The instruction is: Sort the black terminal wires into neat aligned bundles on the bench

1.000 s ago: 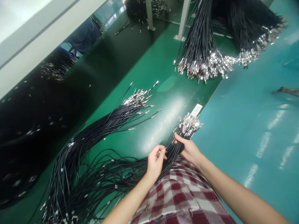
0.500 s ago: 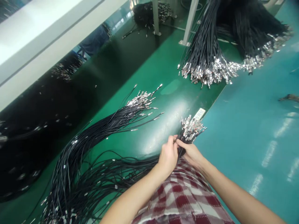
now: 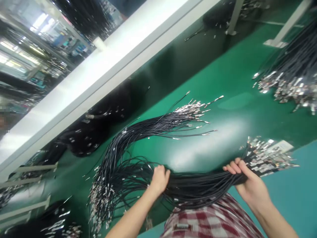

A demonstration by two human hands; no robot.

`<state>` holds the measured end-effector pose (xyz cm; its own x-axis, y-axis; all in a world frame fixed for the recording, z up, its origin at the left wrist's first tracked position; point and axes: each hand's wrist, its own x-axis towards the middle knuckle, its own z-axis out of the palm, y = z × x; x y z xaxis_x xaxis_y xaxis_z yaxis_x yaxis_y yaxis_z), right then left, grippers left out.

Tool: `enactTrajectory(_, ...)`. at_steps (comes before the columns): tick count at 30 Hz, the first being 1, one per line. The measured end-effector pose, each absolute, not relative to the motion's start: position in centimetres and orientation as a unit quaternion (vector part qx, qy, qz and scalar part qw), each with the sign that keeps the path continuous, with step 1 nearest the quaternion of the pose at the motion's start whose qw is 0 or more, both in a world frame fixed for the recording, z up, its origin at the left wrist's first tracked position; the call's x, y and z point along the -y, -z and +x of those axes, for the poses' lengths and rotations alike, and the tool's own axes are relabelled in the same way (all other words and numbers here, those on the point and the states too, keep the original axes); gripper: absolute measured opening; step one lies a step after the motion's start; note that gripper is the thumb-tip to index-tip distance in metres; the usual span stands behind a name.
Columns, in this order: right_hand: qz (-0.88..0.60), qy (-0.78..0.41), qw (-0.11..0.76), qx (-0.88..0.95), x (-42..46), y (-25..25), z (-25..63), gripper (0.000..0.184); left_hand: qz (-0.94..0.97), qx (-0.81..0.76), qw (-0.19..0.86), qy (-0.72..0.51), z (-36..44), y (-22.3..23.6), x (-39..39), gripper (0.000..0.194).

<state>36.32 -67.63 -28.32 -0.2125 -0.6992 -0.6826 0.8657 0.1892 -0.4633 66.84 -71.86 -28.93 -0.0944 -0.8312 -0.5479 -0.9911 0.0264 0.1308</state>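
A thick bundle of black cables (image 3: 198, 185) stretches across in front of my plaid-clad lap. My right hand (image 3: 250, 181) is wrapped round it near the end with silvery metal connectors (image 3: 267, 155). Farther left, my left hand (image 3: 159, 180) is closed on the same cables, where they begin to fan out loosely. A pale label with markings (image 3: 282, 147) shows among the connector ends. Beyond my hands, a second cable bundle (image 3: 148, 124) lies curved on the green floor, its metal tips spread toward the right.
A white table edge (image 3: 104, 69) runs diagonally overhead on the left, with dark cable heaps (image 3: 84, 135) beneath it. White table legs (image 3: 284, 29) stand at the upper right. Near them hangs a large cable bunch (image 3: 297, 72) with connectors fanned out.
My hands were close together near the connectors; my left hand has slid left along the cables. The bundle now stretches between both hands. My view has turned left.
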Motion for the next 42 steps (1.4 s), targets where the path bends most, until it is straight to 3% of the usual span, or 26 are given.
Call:
enactTrajectory(4,0.158,0.623,0.613,-0.460,68.8,29.6,35.9,0.039,-0.593,-0.735,0.154,-0.292,68.4,28.7,73.7,0.012)
enactTrajectory(8,0.176,0.616,0.607,-0.470,68.5,30.4,35.3,0.036,-0.512,-0.847,0.064,-0.126,66.7,28.8,84.0,0.032)
enactTrajectory(10,0.174,0.612,0.604,-0.480,68.2,30.3,35.3,0.036,-0.466,-0.877,0.095,-0.072,65.9,29.5,88.6,0.035)
enactTrajectory(14,0.173,0.613,0.600,-0.484,68.1,30.1,35.5,0.041,-0.439,-0.880,0.171,-0.066,65.5,31.0,92.1,0.019)
enactTrajectory(20,0.186,0.608,0.614,-0.468,68.3,30.2,35.2,0.040,-0.425,-0.875,0.212,-0.093,67.4,28.8,92.0,0.012)
enactTrajectory(26,0.192,0.613,0.624,-0.446,68.0,30.0,35.4,0.040,-0.421,-0.872,0.020,-0.251,68.5,25.1,87.5,0.026)
enactTrajectory(28,0.195,0.618,0.621,-0.440,67.8,30.0,35.4,0.040,-0.422,-0.860,0.056,-0.282,68.2,25.8,84.7,0.025)
enactTrajectory(31,0.193,0.618,0.623,-0.438,67.5,29.9,35.4,0.040,-0.449,-0.859,0.140,-0.204,66.7,27.9,81.2,0.022)
enactTrajectory(34,0.192,0.624,0.624,-0.429,67.0,29.9,35.4,0.039,-0.410,-0.893,0.121,-0.141,63.5,29.9,79.2,0.034)
enactTrajectory(38,0.205,0.634,0.616,-0.420,65.8,30.2,35.4,0.039,-0.260,-0.940,0.108,-0.193,58.6,31.7,77.7,0.022)
enactTrajectory(42,0.227,0.637,0.611,-0.411,65.0,30.5,35.4,0.038,-0.242,-0.935,0.122,-0.229,55.5,32.3,77.0,0.016)
